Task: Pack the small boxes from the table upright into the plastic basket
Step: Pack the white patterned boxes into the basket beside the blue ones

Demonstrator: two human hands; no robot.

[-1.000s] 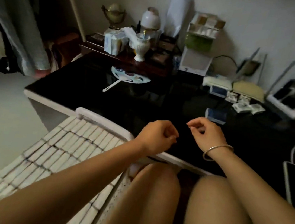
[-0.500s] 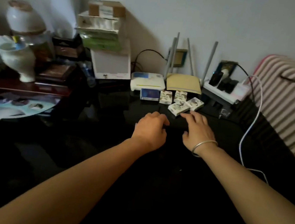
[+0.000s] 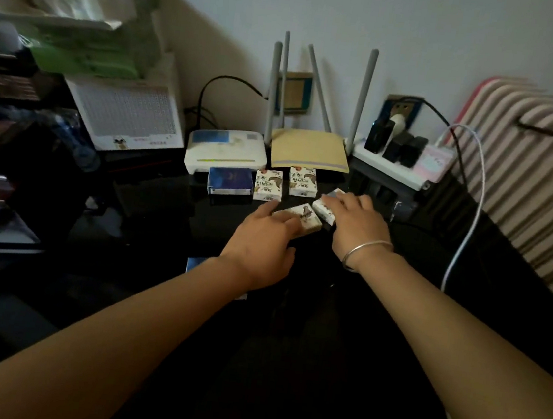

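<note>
Both hands are out over the glossy black table (image 3: 302, 367), right at the cluster of small boxes near the back wall. The left hand (image 3: 261, 242) lies with its fingers stretched loosely over the near end of a small white printed box (image 3: 305, 216) that lies flat. The thumb is spread out to the box's left, so the hand is touching it, not clasped round it.

The right hand (image 3: 356, 218), a silver bangle (image 3: 366, 252) on its wrist, rests flat with straight fingers on top of a second white box (image 3: 324, 211). That one sits angled just beside the first, and there's no curl in those fingers either.

Behind them a third white box (image 3: 268, 185) and a fourth white box (image 3: 302, 181) lie face-up side by side, with a small blue box (image 3: 230, 181) just to their left. A blue edge (image 3: 194, 263) peeks out beside the left wrist, mostly hidden.

Along the wall stand a white modem (image 3: 223, 150), a tan router with four grey antennas (image 3: 309, 149) and a white power strip (image 3: 393, 166) loaded with black plugs. A white cable (image 3: 472, 204) loops down the right side past a striped cushion (image 3: 530, 176).
</note>
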